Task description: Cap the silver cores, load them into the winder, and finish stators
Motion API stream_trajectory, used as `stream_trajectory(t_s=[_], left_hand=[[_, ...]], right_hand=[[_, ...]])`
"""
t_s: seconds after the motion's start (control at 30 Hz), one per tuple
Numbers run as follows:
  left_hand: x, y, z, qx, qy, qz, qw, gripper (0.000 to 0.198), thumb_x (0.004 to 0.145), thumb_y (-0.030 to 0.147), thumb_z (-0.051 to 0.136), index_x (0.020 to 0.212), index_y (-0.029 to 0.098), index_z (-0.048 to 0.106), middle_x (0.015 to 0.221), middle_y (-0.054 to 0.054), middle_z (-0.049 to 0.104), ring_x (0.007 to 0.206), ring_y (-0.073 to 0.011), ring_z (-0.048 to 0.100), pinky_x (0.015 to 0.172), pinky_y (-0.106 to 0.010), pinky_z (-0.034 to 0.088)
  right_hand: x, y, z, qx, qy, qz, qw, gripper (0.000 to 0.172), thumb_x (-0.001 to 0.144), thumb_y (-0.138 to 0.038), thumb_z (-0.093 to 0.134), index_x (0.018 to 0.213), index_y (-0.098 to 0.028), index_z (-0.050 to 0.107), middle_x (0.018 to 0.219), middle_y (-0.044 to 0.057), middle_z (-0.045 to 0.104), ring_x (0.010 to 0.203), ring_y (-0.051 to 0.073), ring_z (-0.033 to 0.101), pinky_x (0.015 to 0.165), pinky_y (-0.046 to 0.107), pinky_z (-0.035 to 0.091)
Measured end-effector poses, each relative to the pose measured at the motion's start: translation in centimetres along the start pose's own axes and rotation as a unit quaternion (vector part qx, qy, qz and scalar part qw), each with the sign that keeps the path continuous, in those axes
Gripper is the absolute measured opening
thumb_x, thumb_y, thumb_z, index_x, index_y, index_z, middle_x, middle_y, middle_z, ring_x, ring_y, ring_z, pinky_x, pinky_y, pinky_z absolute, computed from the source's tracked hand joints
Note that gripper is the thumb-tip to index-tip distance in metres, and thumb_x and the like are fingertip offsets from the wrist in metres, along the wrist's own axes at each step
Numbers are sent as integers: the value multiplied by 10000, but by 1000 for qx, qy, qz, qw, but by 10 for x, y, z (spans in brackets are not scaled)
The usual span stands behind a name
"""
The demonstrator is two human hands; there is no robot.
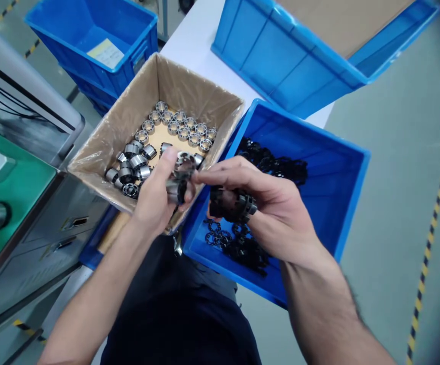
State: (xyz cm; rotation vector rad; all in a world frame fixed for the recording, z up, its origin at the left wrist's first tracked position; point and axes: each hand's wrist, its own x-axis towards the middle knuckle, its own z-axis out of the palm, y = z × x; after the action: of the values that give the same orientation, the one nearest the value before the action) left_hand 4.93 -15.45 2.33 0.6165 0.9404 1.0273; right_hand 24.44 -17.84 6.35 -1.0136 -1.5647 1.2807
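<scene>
My left hand (154, 197) is closed around silver metal rings (175, 191), with dark edges, over the cardboard box's near side. My right hand (276, 203) grips a stack of black notched rings (229, 204) above the blue bin. Its index finger reaches across to the rings at my left fingertips; whether it touches them is hard to tell. More silver rings (138, 161) lie jumbled in the box, while others (183, 133) stand in rows along its far sides. Loose black rings (248, 251) are heaped in the bin below my right hand.
The plastic-lined cardboard box (105, 126) adjoins the blue bin (351, 213). A larger blue crate (265, 50) is behind them, and stacked blue crates (90, 76) stand at back left. A green-topped machine (25, 187) borders the left side. A wrench (177, 245) lies near my body.
</scene>
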Motion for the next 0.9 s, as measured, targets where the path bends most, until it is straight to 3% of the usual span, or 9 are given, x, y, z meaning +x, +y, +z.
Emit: stream_trajectory(t_s=[0.1,0.2,0.33,0.47,0.63,0.73,0.9], left_hand=[[-8,-15,-3,-5,-11,56,998,477,1157,750,705,1287,292,732,839,17,665,607,-142,634,532,-248,483],[-14,-22,-6,-2,-51,56,997,503,1200,759,624,1160,266,720,851,14,662,611,-118,605,554,-239,485],[-16,-28,-11,22,-93,59,994,450,1236,741,569,1336,333,733,837,17,694,646,-148,650,580,-266,498],[-15,-31,-12,56,-110,76,989,540,1224,784,563,1573,393,696,776,23,694,585,-177,642,588,-328,533],[-19,-26,-7,87,-93,76,989,622,1203,848,540,1537,357,726,838,0,733,595,-180,666,635,-351,589],[-20,-26,-6,83,-85,80,990,580,1219,801,550,1549,358,726,905,-10,757,626,-171,657,652,-342,599],[-18,-29,-8,83,-90,104,987,479,1234,729,571,1478,354,740,955,-13,730,654,-164,637,664,-336,602]], right_hand=[[11,11,10,-25,52,-45,997,219,1105,-268,892,1304,-342,944,1159,22,887,1040,191,847,952,334,763],[13,27,16,0,98,-63,993,120,1093,-281,921,1210,-306,911,1109,2,888,970,154,853,912,272,750],[10,36,20,-14,152,-38,988,174,1061,-407,981,1073,-272,872,984,2,857,853,153,827,802,264,728],[8,35,24,40,160,17,986,120,1044,-352,985,1049,-288,884,943,0,845,761,169,796,647,290,686],[5,35,32,45,173,29,983,172,992,-272,998,1036,-287,832,898,-6,803,712,191,792,552,299,675],[4,37,36,41,191,22,981,203,962,-255,1009,1029,-284,819,895,-14,785,705,181,788,574,295,699],[3,40,38,47,197,11,979,179,997,-298,994,982,-278,816,861,-21,783,577,143,700,491,273,643]])
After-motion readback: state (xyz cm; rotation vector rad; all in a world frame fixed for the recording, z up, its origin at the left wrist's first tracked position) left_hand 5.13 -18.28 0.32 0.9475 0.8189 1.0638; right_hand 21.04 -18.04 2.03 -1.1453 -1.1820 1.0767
